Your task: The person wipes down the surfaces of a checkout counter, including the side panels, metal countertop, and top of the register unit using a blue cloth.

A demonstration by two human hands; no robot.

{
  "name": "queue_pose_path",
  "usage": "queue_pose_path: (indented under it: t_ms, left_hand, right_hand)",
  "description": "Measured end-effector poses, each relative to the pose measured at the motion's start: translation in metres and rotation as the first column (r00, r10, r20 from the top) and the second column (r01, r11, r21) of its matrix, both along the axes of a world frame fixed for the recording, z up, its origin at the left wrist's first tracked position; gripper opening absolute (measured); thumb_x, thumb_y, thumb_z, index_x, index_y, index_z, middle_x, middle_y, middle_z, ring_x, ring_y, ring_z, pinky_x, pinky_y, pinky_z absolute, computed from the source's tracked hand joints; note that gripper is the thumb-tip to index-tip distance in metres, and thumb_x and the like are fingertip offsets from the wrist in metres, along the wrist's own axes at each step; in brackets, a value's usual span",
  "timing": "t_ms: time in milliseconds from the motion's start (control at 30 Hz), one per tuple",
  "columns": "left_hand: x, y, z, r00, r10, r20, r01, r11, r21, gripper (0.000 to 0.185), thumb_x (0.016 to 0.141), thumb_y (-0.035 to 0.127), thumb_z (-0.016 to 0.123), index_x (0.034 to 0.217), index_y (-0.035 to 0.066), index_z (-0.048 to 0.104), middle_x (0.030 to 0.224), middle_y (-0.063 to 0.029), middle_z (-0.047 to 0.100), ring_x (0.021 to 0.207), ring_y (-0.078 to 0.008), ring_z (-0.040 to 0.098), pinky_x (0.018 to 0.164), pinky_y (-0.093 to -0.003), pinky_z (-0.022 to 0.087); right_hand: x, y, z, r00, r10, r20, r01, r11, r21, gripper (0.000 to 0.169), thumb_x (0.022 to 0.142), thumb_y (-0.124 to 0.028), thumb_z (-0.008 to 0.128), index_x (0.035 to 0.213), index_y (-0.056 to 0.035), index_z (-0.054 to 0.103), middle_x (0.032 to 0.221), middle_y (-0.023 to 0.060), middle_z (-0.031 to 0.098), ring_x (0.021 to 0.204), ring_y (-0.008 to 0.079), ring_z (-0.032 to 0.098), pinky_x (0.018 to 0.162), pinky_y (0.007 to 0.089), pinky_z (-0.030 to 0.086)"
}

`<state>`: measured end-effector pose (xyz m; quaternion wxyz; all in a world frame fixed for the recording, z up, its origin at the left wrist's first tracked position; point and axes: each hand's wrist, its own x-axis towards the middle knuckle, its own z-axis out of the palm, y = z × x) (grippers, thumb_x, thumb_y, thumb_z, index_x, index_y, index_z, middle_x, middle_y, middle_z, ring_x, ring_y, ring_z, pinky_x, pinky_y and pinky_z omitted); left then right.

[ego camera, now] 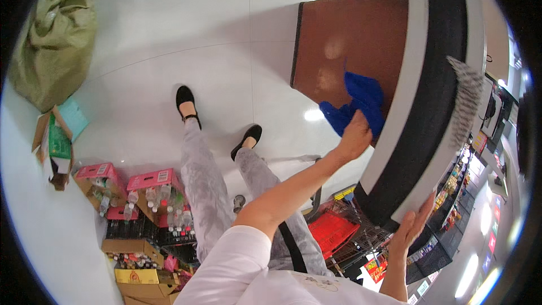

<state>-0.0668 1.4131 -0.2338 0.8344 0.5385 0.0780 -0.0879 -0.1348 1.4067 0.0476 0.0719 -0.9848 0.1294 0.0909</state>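
My left hand (357, 135) is closed on a bunched blue cloth (365, 89), which lies against a brown panel (351, 38) with a dark edge. Above and beside the panel runs a long counter top (440, 51) with a black band between pale grey strips. My right hand (413, 224) rests on the near end of the counter top, fingers extended; part of it is hidden by the angle, and no object shows in it. A grey-and-white striped cloth or fluffy item (465, 101) lies on the counter top's far side.
At lower left stand pink cartons of bottles (154, 180), an opened cardboard box (131, 246) and a yellow box (136, 276). An olive sack (55, 46) lies at upper left. Shopping carts with a red part (332, 233) stand beside my legs, below the counter. Stocked shelves (455, 186) line the right.
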Motion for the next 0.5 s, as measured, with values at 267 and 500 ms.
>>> queue_pose_path:
  t_ms: [267,500]
  left_hand:
    - [0.043,-0.034,-0.024,0.811,-0.527,0.256,0.434,0.834,0.341,0.043,0.074,0.023,0.058,0.103,-0.008,0.067,0.116,-0.0296,0.057,0.119,-0.0431,0.044,0.114,-0.0558,0.017]
    - [0.031,-0.096,-0.175,0.979,0.187,-0.079,-0.152,0.935,0.321,0.042,0.077,0.010,0.056,0.117,-0.001,0.057,0.121,-0.0264,0.054,0.114,-0.0469,0.046,0.098,-0.0528,0.033]
  right_hand:
    - [-0.055,-0.038,0.004,0.953,-0.149,0.264,0.227,0.927,-0.297,0.087,0.091,-0.069,0.026,0.150,-0.0041,0.025,0.151,0.0187,0.029,0.140,0.0319,0.027,0.114,0.0502,0.017]
    - [-0.068,-0.022,0.026,0.928,-0.287,0.238,0.361,0.852,-0.379,0.099,0.085,-0.079,0.020,0.153,-0.0081,0.007,0.154,0.0157,0.020,0.143,0.0296,0.021,0.114,0.0508,0.020]
